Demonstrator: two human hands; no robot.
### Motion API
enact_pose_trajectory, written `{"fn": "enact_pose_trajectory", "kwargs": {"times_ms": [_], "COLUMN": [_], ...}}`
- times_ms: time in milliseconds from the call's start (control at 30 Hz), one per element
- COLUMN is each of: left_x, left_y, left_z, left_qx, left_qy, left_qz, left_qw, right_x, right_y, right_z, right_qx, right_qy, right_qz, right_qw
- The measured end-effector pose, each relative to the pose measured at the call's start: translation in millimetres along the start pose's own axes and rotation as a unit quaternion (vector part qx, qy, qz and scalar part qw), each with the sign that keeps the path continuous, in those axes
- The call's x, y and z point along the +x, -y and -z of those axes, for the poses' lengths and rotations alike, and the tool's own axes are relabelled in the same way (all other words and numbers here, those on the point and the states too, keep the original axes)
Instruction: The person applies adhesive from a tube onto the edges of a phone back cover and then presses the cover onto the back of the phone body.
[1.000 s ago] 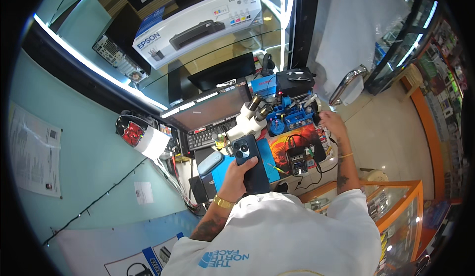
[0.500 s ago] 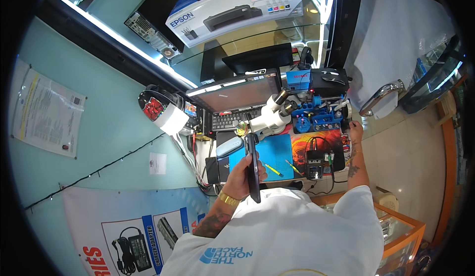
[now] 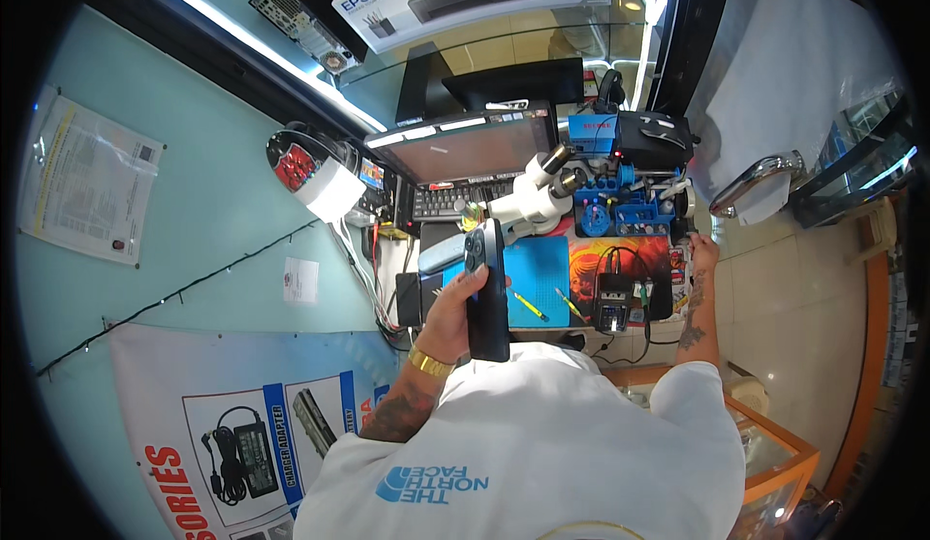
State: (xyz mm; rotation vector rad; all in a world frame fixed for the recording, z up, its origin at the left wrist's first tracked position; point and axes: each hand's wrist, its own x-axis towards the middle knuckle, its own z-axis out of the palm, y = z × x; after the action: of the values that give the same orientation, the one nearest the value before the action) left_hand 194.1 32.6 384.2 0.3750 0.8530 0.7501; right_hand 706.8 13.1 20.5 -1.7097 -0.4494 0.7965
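My left hand (image 3: 451,323) is closed around a dark smartphone (image 3: 489,298), held upright above the near edge of the desk. The back of the phone and its camera lenses face the view. Beyond it lies a blue work mat (image 3: 541,261) with two yellow-handled slim tools, one a yellow pen-like tool (image 3: 529,307). At the right end of the desk, my right hand (image 3: 703,252) has its fingers curled in beside a blue parts organizer (image 3: 647,218). What those fingers grip is too small to make out.
A white microscope (image 3: 531,201) stands behind the mat, before a monitor (image 3: 465,148) and keyboard (image 3: 448,201). A black device with cables (image 3: 612,306) rests on the right. Another dark phone (image 3: 407,298) lies at left, near a white lamp (image 3: 329,189). A glass display case (image 3: 775,462) is at lower right.
My left hand has turned the phone from edge-on so that its back shows. The right hand stays at the desk's right end. The whole view has shifted slightly.
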Motion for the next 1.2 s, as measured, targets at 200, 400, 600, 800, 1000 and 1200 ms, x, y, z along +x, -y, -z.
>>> {"fn": "enact_pose_trajectory", "kwargs": {"times_ms": [200,400,600,800,1000,1200], "left_x": [-3,-14,-27,-27,-41,-44], "left_y": [-4,-14,-39,-56,-81,-90], "left_z": [2,-7,-7,2,7,23], "left_qx": [0.006,0.008,0.158,0.233,0.199,0.208], "left_qy": [0.019,0.015,-0.002,0.055,0.134,0.198], "left_qz": [0.008,-0.003,-0.054,-0.045,0.004,0.001], "left_qw": [1.0,1.0,0.986,0.97,0.971,0.958], "right_x": [-5,-32,-97,-330,-411,-440], "right_y": [-7,14,109,330,385,393], "right_z": [-4,-8,-4,-134,-185,-204], "right_qx": [-0.063,-0.579,-0.376,-0.072,-0.106,-0.168], "right_qy": [-0.031,-0.129,-0.066,0.255,0.359,0.323], "right_qz": [0.034,0.128,0.28,0.258,0.271,0.267], "right_qw": [0.997,0.794,0.881,0.929,0.887,0.892]}}
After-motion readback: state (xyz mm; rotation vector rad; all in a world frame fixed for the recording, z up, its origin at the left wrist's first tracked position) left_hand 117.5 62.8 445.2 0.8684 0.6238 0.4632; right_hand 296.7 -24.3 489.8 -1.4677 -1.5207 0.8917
